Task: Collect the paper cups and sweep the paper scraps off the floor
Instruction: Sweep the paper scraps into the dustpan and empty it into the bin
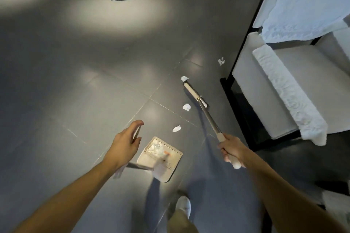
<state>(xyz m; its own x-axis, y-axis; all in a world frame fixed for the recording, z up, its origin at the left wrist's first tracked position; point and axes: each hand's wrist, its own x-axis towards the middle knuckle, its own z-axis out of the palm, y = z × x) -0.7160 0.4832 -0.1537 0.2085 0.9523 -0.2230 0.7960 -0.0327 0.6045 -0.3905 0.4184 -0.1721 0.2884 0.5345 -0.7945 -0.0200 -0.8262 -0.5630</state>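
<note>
Scraps: some already sit in the dustpan at lower centre. At least four white bits are left on the floor, strung from just above the dustpan up toward the sofa at right. No cups in view, so I can't say if that part is done. Sweeping looks about midway.

My right hand is clenched round the top of the broom. Its long axis runs diagonally from my hand, lower right of centre, up-left to the brush head on the floor. The brush head points upper left, with one scrap touching its far end.

My left hand is released, fingers loosely curved, just left of the dustpan. A thin rod shows between thumb and fingers, but I can't tell if it touches. The dustpan mouth seems to face upper right, toward the scraps.
</note>
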